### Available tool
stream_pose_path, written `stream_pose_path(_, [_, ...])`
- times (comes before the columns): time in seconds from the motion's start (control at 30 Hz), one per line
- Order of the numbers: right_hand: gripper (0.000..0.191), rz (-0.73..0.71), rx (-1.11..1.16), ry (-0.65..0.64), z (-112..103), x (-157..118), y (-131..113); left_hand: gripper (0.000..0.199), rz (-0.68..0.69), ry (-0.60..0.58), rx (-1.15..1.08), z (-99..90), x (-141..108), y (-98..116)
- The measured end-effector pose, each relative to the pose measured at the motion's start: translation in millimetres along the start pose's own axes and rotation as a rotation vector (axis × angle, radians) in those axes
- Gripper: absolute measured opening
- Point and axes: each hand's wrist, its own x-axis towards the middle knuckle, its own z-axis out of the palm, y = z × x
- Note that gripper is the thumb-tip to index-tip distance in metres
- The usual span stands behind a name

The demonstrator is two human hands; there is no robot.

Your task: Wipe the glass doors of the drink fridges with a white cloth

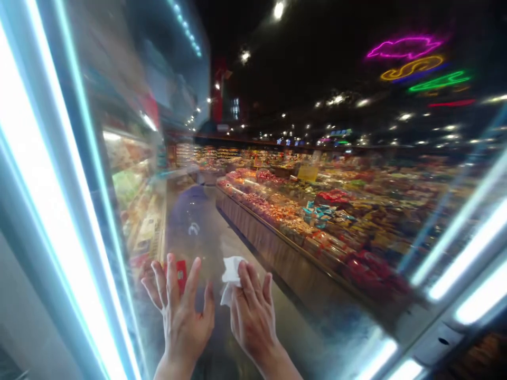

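Note:
My right hand holds a crumpled white tissue, whose loose ends stick out left of the fingers. Its palm faces away from me, toward a clear glass pane. To the left, my left hand is spread with fingers apart, and it holds nothing. Between its fingers a small red sticker or card shows, partly covered. Whether the left palm touches the glass I cannot tell.
Bright light tubes run along the left, with more tubes at the right. Beyond the glass, a long bin of packaged goods flanks an aisle floor. Lit shelves stand at left. Neon signs hang at upper right.

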Motion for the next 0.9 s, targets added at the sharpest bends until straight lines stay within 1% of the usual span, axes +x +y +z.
stream_pose_path(0.03, [0.055, 0.02, -0.026, 0.016, -0.2, -1.9, 2.1, 0.092, -0.001, 0.001, -0.007, -0.1, -0.4, 0.7])
stream_pose_path(0.13, [0.06, 0.17, -0.12, 0.079, -1.3, -7.9, 11.4, 0.091, 0.01, 0.006, -0.026, 1.8, -0.9, 4.4])
stream_pose_path(0.17, [0.06, 0.167, -0.121, 0.074, -1.8, -9.9, 14.7, 0.091, 0.023, 0.005, -0.028, 3.4, -0.9, 6.9])
stream_pose_path(0.27, [0.058, 0.037, -0.079, 0.017, -5.5, -15.9, 29.8, 0.091, 0.089, -0.021, -0.026, 11.9, -1.1, 19.3])
stream_pose_path(0.3, [0.058, 0.022, -0.084, 0.015, -8.2, -18.1, 38.1, 0.09, 0.111, -0.036, -0.029, 15.9, -1.8, 25.2])
stream_pose_path(0.33, [0.06, 0.048, -0.103, 0.028, -11.6, -20.4, 48.0, 0.089, 0.129, -0.049, -0.032, 20.3, -2.9, 31.7])
stream_pose_path(0.37, [0.061, 0.106, -0.13, 0.054, -15.6, -22.9, 58.9, 0.089, 0.14, -0.058, -0.036, 25.2, -4.5, 38.9])
stream_pose_path(0.43, [0.063, 0.253, -0.175, 0.11, -24.1, -28.8, 80.4, 0.088, 0.144, -0.061, -0.05, 36.1, -9.3, 55.3])
stream_pose_path(0.47, [0.064, 0.303, -0.182, 0.12, -28.0, -32.2, 89.6, 0.088, 0.144, -0.058, -0.058, 41.9, -12.2, 64.4])
stream_pose_path(0.5, [0.065, 0.314, -0.177, 0.114, -31.4, -36.0, 97.3, 0.087, 0.148, -0.059, -0.067, 47.7, -15.2, 74.1])
stream_pose_path(0.53, [0.066, 0.284, -0.165, 0.089, -34.3, -40.1, 103.9, 0.087, 0.157, -0.065, -0.076, 53.5, -17.9, 84.2])
stream_pose_path(0.63, [0.069, 0.103, -0.138, 0.0, -42.9, -51.7, 124.3, 0.086, 0.213, -0.102, -0.09, 68.6, -22.8, 116.1])
stream_pose_path(0.67, [0.069, 0.094, -0.146, -0.004, -46.6, -54.9, 133.3, 0.086, 0.232, -0.11, -0.085, 72.7, -22.9, 126.7])
stream_pose_path(0.7, [0.07, 0.133, -0.162, 0.002, -50.9, -57.6, 143.5, 0.085, 0.245, -0.113, -0.078, 76.5, -22.2, 137.2])
stream_pose_path(0.8, [0.069, 0.37, -0.204, 0.056, -64.6, -63.3, 174.9, 0.08, 0.268, -0.111, -0.059, 87.5, -18.2, 168.3])
stream_pose_path(0.83, [0.069, 0.408, -0.204, 0.06, -68.5, -64.8, 183.3, 0.079, 0.28, -0.113, -0.059, 91.4, -17.1, 178.7])
stream_pose_path(0.87, [0.07, 0.399, -0.197, 0.048, -71.8, -66.5, 190.1, 0.077, 0.298, -0.124, -0.062, 95.4, -16.4, 188.7])
stream_pose_path(0.9, [0.07, 0.35, -0.189, 0.025, -74.4, -68.3, 195.3, 0.076, 0.321, -0.144, -0.067, 99.4, -16.3, 198.3])
